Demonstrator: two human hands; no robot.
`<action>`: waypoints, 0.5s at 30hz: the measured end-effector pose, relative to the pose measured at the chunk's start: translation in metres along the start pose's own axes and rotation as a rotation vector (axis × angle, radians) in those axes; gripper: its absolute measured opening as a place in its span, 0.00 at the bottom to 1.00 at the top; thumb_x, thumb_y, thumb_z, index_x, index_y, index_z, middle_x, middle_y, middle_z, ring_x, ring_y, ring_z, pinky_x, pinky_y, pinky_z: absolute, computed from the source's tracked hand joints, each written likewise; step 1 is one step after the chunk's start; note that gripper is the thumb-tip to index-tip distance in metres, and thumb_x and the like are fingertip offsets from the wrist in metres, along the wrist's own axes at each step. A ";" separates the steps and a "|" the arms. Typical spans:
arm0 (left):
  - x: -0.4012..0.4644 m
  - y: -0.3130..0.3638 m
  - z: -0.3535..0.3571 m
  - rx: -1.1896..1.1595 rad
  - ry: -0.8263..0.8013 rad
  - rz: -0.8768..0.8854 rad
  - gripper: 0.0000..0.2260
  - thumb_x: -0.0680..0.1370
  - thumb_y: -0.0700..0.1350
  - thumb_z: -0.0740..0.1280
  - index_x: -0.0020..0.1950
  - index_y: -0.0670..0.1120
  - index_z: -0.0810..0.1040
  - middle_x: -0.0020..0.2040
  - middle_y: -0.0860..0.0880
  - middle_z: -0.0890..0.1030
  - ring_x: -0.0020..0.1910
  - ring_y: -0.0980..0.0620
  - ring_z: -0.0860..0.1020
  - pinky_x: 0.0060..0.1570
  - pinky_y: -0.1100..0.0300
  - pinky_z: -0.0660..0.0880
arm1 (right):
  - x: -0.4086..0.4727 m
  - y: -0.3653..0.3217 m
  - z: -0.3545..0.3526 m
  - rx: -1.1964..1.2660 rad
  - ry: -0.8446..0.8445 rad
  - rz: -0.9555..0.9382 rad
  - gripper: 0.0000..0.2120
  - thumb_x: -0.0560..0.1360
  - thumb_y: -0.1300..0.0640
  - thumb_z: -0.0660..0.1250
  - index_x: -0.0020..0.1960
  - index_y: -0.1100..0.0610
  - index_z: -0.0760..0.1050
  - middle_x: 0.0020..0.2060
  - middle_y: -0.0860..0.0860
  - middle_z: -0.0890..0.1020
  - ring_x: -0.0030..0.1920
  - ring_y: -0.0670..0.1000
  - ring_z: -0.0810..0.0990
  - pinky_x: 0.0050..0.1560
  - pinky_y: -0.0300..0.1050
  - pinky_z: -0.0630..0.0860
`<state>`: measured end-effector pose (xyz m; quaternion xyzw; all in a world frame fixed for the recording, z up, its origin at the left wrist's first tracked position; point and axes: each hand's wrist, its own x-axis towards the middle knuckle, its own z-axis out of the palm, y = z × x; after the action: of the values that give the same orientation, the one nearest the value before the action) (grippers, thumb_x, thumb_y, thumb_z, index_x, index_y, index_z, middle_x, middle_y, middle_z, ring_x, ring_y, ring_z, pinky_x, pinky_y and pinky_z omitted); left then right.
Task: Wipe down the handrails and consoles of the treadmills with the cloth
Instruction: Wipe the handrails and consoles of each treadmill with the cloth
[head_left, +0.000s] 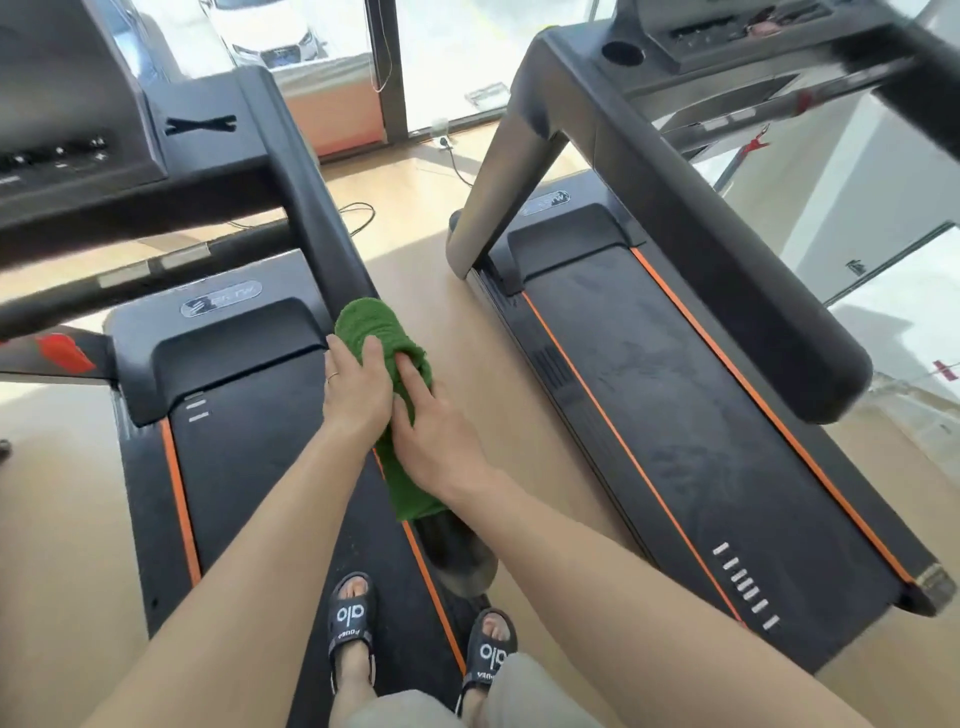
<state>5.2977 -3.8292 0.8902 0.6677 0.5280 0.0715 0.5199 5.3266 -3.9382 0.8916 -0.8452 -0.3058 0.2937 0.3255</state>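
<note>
Both hands on the green cloth at the near end of the left treadmill's right handrail.

I can't see the handrail (311, 208) end; the cloth (384, 332) wraps it and hangs below my wrists. My left hand (356, 389) curls over the cloth from the left, thumb on top; my right hand (436, 431) presses against its right side, fingers extended. The console (67, 130) is cut off at the frame's left edge, and the neighbouring treadmill (701, 405) has its top blurred.
</note>
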 end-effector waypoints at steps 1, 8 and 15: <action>-0.003 0.003 0.004 0.003 0.011 -0.001 0.31 0.85 0.59 0.49 0.83 0.48 0.40 0.83 0.46 0.46 0.81 0.44 0.51 0.79 0.43 0.50 | 0.002 -0.002 -0.001 0.015 0.000 0.013 0.26 0.84 0.44 0.51 0.81 0.40 0.51 0.78 0.54 0.62 0.72 0.61 0.69 0.69 0.55 0.69; -0.010 0.018 0.001 0.018 -0.036 -0.068 0.30 0.85 0.60 0.46 0.83 0.51 0.40 0.84 0.49 0.45 0.82 0.45 0.49 0.79 0.44 0.49 | -0.086 0.021 0.015 -0.128 0.117 0.020 0.27 0.84 0.44 0.53 0.81 0.41 0.51 0.75 0.55 0.65 0.66 0.60 0.73 0.62 0.52 0.71; -0.019 0.017 0.000 0.087 -0.068 -0.022 0.32 0.85 0.59 0.49 0.82 0.50 0.37 0.83 0.48 0.43 0.82 0.45 0.49 0.77 0.46 0.50 | -0.091 0.019 0.005 -0.041 0.095 0.186 0.26 0.85 0.44 0.49 0.81 0.44 0.51 0.70 0.56 0.70 0.64 0.61 0.74 0.60 0.51 0.70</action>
<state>5.3001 -3.8427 0.9116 0.6858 0.5201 0.0201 0.5087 5.2711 -4.0118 0.9013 -0.8893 -0.2160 0.2762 0.2936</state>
